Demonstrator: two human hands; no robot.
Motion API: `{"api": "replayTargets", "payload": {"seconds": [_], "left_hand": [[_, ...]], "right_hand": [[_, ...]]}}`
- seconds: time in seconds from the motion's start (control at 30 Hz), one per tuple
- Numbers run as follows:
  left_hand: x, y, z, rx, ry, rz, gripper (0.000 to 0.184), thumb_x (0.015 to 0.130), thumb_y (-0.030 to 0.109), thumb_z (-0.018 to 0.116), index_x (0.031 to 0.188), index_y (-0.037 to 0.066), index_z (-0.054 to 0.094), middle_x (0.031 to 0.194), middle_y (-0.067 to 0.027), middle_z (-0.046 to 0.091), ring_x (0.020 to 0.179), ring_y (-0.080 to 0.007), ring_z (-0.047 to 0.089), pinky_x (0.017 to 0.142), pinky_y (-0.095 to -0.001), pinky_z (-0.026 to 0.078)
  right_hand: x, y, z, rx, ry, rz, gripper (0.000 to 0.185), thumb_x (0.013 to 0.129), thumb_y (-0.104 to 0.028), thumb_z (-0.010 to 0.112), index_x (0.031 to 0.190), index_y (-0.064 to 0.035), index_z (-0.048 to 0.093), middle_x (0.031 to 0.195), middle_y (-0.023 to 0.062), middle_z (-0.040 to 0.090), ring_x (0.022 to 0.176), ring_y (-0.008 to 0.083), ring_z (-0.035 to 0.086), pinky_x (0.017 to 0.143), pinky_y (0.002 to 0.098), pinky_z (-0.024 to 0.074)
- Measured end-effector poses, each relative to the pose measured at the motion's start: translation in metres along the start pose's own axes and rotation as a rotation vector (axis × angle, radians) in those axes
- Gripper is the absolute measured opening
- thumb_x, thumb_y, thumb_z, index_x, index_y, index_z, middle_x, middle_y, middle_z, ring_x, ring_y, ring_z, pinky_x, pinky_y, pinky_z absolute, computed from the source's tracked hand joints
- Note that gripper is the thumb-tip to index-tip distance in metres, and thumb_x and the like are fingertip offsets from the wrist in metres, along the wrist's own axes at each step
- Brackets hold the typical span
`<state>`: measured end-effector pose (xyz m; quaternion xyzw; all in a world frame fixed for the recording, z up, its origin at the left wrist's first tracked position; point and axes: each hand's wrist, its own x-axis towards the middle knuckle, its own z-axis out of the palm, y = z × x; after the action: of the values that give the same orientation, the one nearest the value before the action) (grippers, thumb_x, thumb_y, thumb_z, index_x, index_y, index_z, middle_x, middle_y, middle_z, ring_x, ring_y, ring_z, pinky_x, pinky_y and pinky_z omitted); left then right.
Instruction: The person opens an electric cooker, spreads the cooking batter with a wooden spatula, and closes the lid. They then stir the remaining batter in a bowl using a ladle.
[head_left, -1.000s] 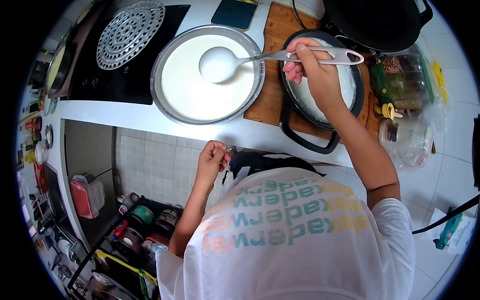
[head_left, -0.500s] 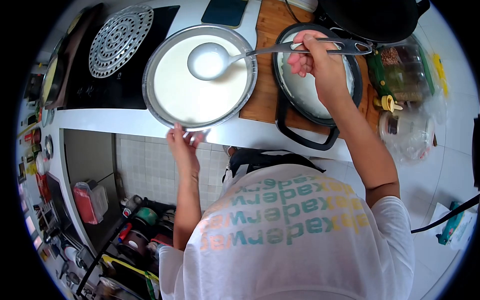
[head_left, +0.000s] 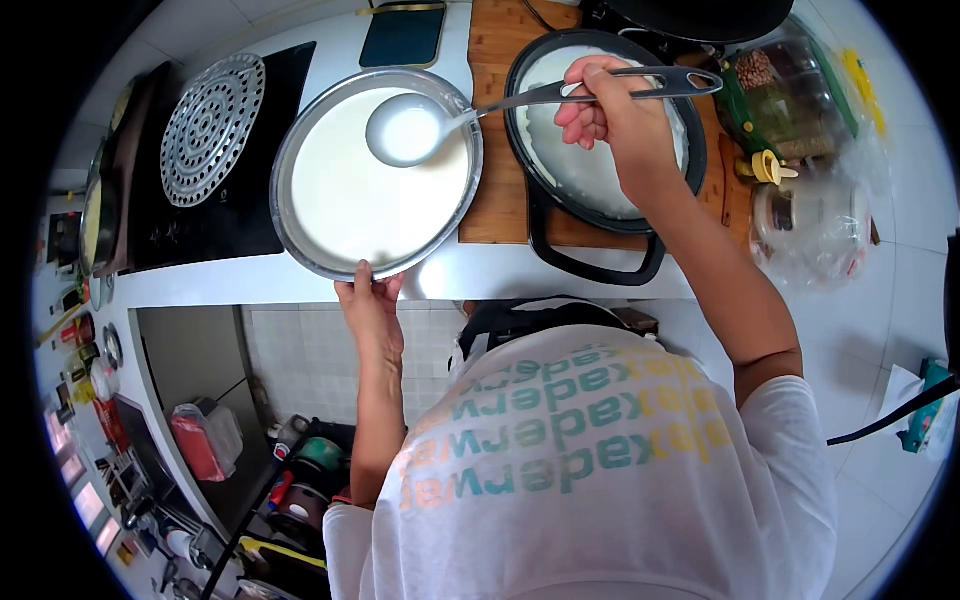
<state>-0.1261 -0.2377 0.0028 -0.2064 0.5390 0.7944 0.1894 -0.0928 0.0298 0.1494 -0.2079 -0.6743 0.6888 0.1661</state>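
My right hand (head_left: 620,120) is closed around the handle of a ladle (head_left: 540,96). The ladle's bowl hangs over the left part of the counter, above a wide metal basin (head_left: 277,200) of creamy white liquid (head_left: 370,200); some white liquid shows in the bowl. At the basin's near rim, my left hand (head_left: 372,300) grips with the thumb on top and the fingers below. Under my right hand stands a black pot (head_left: 520,165) holding pale white contents with a skin-like surface, partly hidden by the hand and forearm.
A wooden board (head_left: 490,205) lies under the pot. To the left, a perforated steel steamer plate (head_left: 212,130) rests on a black cooktop (head_left: 255,215). A dark tablet-like slab (head_left: 403,38) sits behind the basin. Bagged jars (head_left: 810,215) and a black pan (head_left: 700,15) are at the right.
My left hand has closed onto the basin's near rim, where its fingers were looser before. The basin appears slightly farther from the pot. The ladle stays over the basin. The whole view has shifted a little.
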Motion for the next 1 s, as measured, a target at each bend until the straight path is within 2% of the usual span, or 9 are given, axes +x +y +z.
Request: {"api": "replayTargets", "payload": {"seconds": [0.13, 0.43, 0.53, 0.63, 0.83, 0.93, 1.0], "left_hand": [[-0.004, 0.0, 0.006, -0.007, 0.048, 0.034, 0.017, 0.087, 0.014, 0.047, 0.099, 0.005, 0.039, 0.085, -0.0078, 0.054, 0.071, -0.0144, 0.057, 0.064, -0.026, 0.054], [-0.002, -0.005, 0.005, -0.01, 0.069, 0.066, 0.017, 0.087, 0.015, 0.048, 0.1, 0.006, 0.041, 0.086, -0.0072, 0.055, 0.07, -0.014, 0.057, 0.061, -0.0246, 0.054], [-0.002, -0.006, 0.004, 0.031, 0.055, 0.056, 0.018, 0.088, 0.014, 0.043, 0.102, 0.004, 0.038, 0.094, -0.0089, 0.051, 0.075, -0.0147, 0.056, 0.063, -0.0262, 0.052], [0.0, -0.008, 0.003, -0.001, 0.065, 0.079, 0.016, 0.087, 0.015, 0.048, 0.099, 0.006, 0.042, 0.086, -0.007, 0.055, 0.069, -0.014, 0.057, 0.062, -0.0245, 0.053], [-0.003, -0.007, 0.006, 0.01, 0.073, 0.094, 0.017, 0.087, 0.016, 0.048, 0.099, 0.006, 0.042, 0.085, -0.0067, 0.054, 0.07, -0.014, 0.057, 0.064, -0.0256, 0.053], [-0.001, -0.009, 0.001, 0.074, 0.052, 0.086, 0.02, 0.088, 0.017, 0.044, 0.102, 0.005, 0.037, 0.095, -0.0085, 0.051, 0.076, -0.0144, 0.055, 0.063, -0.0261, 0.051], [-0.002, -0.008, 0.002, 0.08, 0.052, 0.089, 0.021, 0.088, 0.018, 0.045, 0.102, 0.005, 0.037, 0.095, -0.0085, 0.051, 0.075, -0.0145, 0.055, 0.063, -0.0262, 0.051]], "right_hand": [[0.0, 0.003, -0.007, 0.024, 0.019, 0.021, 0.02, 0.088, -0.02, 0.04, 0.087, -0.0035, 0.051, 0.063, 0.0068, 0.057, 0.051, 0.0092, 0.053, 0.046, 0.0192, 0.039], [-0.009, 0.006, -0.01, -0.045, -0.001, -0.023, 0.019, 0.085, -0.018, 0.041, 0.083, -0.0033, 0.053, 0.062, 0.0054, 0.055, 0.051, 0.0068, 0.05, 0.045, 0.0183, 0.0361], [-0.011, 0.004, -0.017, -0.064, 0.022, -0.018, 0.019, 0.085, -0.018, 0.041, 0.083, -0.0035, 0.053, 0.062, 0.0049, 0.055, 0.05, 0.0066, 0.05, 0.045, 0.0183, 0.0362], [-0.011, 0.004, -0.023, -0.047, 0.028, -0.038, 0.019, 0.085, -0.019, 0.042, 0.083, -0.0032, 0.053, 0.062, 0.006, 0.056, 0.05, 0.0075, 0.051, 0.045, 0.0187, 0.0368], [-0.012, -0.017, -0.036, 0.033, 0.144, 0.008, 0.021, 0.083, -0.021, 0.043, 0.085, -0.0014, 0.052, 0.064, 0.0092, 0.056, 0.052, 0.011, 0.053, 0.046, 0.0205, 0.0389], [-0.014, -0.024, -0.06, 0.079, 0.184, -0.046, 0.021, 0.083, -0.021, 0.044, 0.088, -0.0019, 0.052, 0.066, 0.0101, 0.057, 0.053, 0.0113, 0.053, 0.048, 0.0204, 0.0399], [-0.02, -0.03, -0.082, 0.093, 0.228, -0.092, 0.022, 0.084, -0.022, 0.044, 0.09, -0.0027, 0.052, 0.067, 0.0103, 0.058, 0.054, 0.0107, 0.053, 0.048, 0.0198, 0.0404]]}}
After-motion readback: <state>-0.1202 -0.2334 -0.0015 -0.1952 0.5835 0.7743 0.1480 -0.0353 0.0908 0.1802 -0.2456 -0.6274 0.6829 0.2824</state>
